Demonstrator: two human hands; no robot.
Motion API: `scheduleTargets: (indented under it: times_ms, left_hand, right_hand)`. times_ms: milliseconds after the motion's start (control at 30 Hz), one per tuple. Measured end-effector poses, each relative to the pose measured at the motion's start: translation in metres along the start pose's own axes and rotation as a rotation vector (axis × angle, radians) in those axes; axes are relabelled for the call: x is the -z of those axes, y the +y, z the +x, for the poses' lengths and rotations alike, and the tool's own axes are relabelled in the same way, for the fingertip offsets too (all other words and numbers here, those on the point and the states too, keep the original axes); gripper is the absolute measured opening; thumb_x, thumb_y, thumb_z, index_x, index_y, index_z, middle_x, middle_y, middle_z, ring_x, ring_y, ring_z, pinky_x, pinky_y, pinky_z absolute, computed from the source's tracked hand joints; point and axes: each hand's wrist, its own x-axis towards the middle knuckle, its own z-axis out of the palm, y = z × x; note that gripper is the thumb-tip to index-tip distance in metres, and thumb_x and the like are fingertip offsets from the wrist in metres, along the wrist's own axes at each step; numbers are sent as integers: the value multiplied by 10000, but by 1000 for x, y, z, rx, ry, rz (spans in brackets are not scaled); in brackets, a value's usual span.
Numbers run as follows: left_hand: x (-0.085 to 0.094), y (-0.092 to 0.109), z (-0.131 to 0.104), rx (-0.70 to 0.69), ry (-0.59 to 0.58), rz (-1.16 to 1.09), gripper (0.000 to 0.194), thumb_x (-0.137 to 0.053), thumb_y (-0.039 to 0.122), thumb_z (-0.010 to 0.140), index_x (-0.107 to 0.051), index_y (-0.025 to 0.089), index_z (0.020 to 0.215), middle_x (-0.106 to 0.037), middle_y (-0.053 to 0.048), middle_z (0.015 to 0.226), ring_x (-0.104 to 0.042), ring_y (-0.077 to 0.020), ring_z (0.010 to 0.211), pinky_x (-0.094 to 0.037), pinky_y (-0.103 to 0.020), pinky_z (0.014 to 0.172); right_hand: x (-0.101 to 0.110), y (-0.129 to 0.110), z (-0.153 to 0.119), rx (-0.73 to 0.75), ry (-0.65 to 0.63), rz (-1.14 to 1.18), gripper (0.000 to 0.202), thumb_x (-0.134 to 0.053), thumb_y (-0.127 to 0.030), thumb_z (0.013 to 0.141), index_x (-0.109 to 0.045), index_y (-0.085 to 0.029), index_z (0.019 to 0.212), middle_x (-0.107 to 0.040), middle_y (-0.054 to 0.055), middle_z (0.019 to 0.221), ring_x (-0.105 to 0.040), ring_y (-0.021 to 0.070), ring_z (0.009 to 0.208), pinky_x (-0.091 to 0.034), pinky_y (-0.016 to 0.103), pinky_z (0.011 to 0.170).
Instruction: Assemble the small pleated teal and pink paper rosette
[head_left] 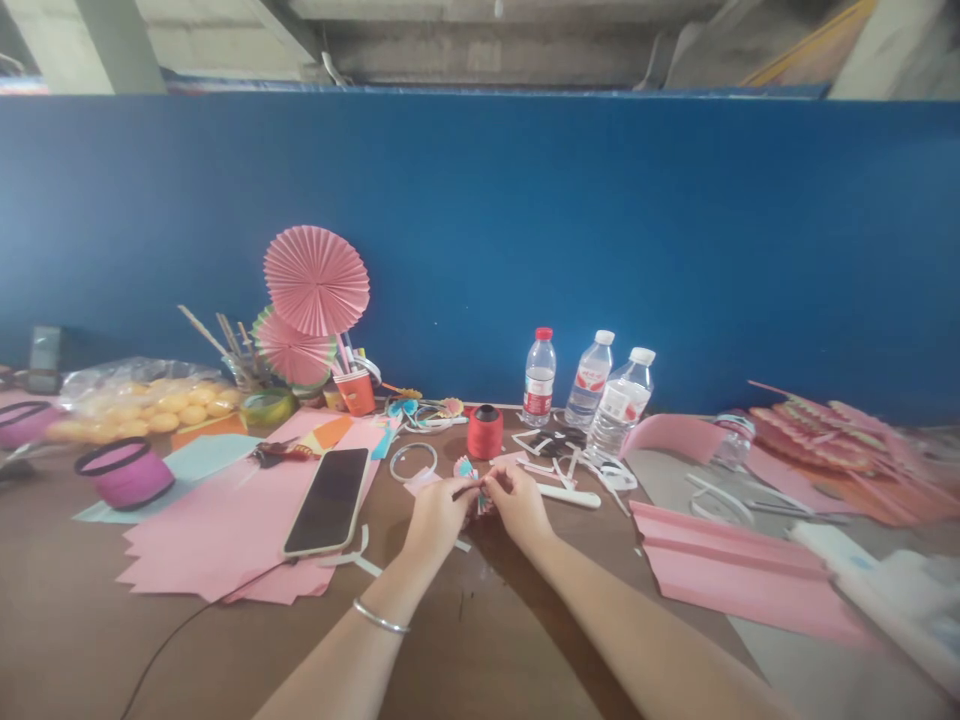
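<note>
My left hand (441, 512) and my right hand (520, 500) meet over the middle of the table, their thumbs and fingers pinched together. Between them is a small pleated paper piece (466, 468) in pink and blue, mostly hidden by the fingers. Just beyond my hands stands a spool of red thread (485, 437) with a black top. A clear ring (412, 462) lies to the left of the spool. White paper strips (544, 468) are scattered to its right, near a white-handled tool (570, 496).
At left, a phone (330, 505) rests on pink paper sheets (217, 530), near a purple container (127, 475) and a bag of yellow balls (165, 405). Pleated pink fans (319, 280) stand behind. Bottles (538, 380) line the blue partition (450, 220). Folded pink paper (750, 570) lies right.
</note>
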Motion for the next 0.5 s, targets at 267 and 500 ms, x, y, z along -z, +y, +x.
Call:
scheduleTargets:
  times_ms: [267, 500]
  left_hand:
    - [-3, -5, 2, -3, -64, -74, 239, -463, 276, 730, -646, 202, 865, -592, 18, 513, -510, -103, 445, -396, -215, 509]
    - [-5, -11, 4, -100, 20, -84, 179, -469, 220, 728, -643, 192, 760, -618, -30, 797, -561, -150, 716, -423, -254, 661]
  right_hand:
    - [-1, -1, 0, -49, -30, 80, 191, -457, -346, 717, -517, -166, 701, -548, -15, 554, -499, 108, 442, -409, 224, 470]
    - [-5, -2, -2, -73, -46, 194, 209, -479, -362, 715, -505, -154, 724, -580, 19, 648, -469, 85, 441, -406, 213, 450]
